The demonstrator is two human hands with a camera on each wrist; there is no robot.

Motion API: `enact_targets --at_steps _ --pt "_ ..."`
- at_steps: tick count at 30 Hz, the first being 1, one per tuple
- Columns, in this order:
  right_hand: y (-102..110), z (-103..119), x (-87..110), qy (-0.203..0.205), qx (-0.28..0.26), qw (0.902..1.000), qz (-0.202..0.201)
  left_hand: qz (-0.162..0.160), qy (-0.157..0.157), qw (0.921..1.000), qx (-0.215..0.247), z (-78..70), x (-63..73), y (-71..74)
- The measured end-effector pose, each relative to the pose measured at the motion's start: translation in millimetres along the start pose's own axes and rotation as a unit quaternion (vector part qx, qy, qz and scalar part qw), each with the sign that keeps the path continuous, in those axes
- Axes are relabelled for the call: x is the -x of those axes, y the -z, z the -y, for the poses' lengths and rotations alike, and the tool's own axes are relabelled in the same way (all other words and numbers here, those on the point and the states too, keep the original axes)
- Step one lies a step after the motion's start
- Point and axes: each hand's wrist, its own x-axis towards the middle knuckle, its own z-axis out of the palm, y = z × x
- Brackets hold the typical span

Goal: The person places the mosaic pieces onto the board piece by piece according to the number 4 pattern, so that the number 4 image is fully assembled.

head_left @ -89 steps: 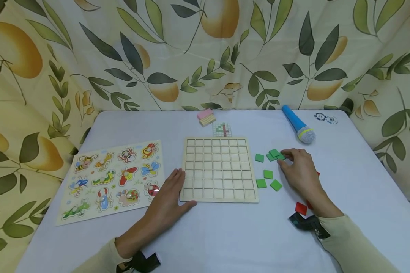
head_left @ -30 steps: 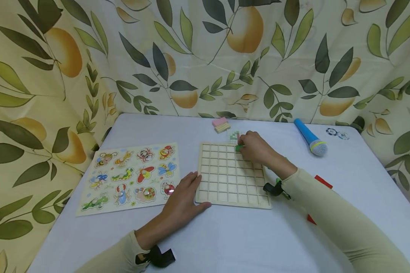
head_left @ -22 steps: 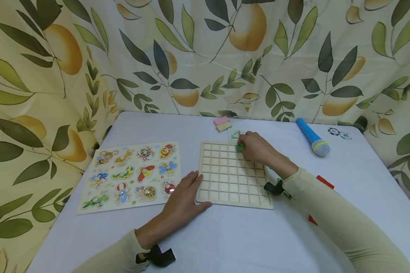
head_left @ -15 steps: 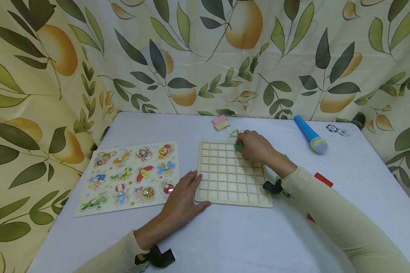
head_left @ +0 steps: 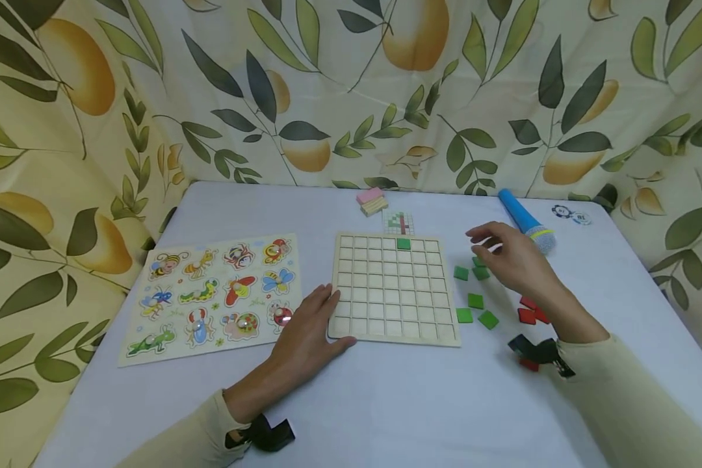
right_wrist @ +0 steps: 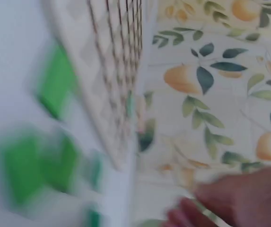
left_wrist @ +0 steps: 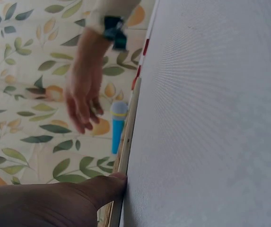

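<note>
A wooden grid board (head_left: 386, 294) lies in the middle of the table, with one green square tile (head_left: 403, 244) set in its top row. My left hand (head_left: 307, 331) rests at the board's lower left, fingers along its side and thumb at the front edge. In the left wrist view the thumb (left_wrist: 109, 188) touches the board's edge (left_wrist: 130, 127). My right hand (head_left: 515, 260) is raised over the loose green tiles (head_left: 476, 301) right of the board, fingers loosely bent and nothing between them. Blurred green tiles (right_wrist: 21, 165) show in the right wrist view.
A puzzle board with insects (head_left: 210, 296) lies on the left. Behind the grid board are a small pattern card (head_left: 399, 222) and pink and cream blocks (head_left: 372, 201). A blue toy microphone (head_left: 520, 214) lies at the back right, red tiles (head_left: 527, 316) near the right wrist.
My right hand carried a green tile from the pile to the board's top row, let it go there, and moved back right over the loose tiles. The left hand stays at the board.
</note>
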Motion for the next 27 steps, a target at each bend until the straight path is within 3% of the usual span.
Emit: enact_targets --at_steps 4,7,11,18,27 --pt "-5.2 -22.7 39.8 -0.084 -0.119 0.9885 -0.041 0.008 0.008 0.9999 0.004 -1.9 -0.4 4.0" --pt "-10.0 -34.5 58.1 -0.111 -0.16 0.9785 -0.067 0.011 0.01 0.9998 0.01 -2.2 -0.6 4.7" --pt "-11.0 -48.5 58.3 -0.107 -0.141 0.9806 -0.084 0.009 0.012 0.9997 0.019 -2.9 -0.6 2.7" --pt "-23.3 -66.2 41.8 -0.145 -0.137 0.9789 -0.043 0.013 0.006 0.9997 0.02 -3.4 -1.8 0.5" --pt "-34.5 -67.1 36.6 -0.082 -0.078 0.9923 -0.052 0.011 0.017 0.9997 0.013 -3.5 0.0 3.0"
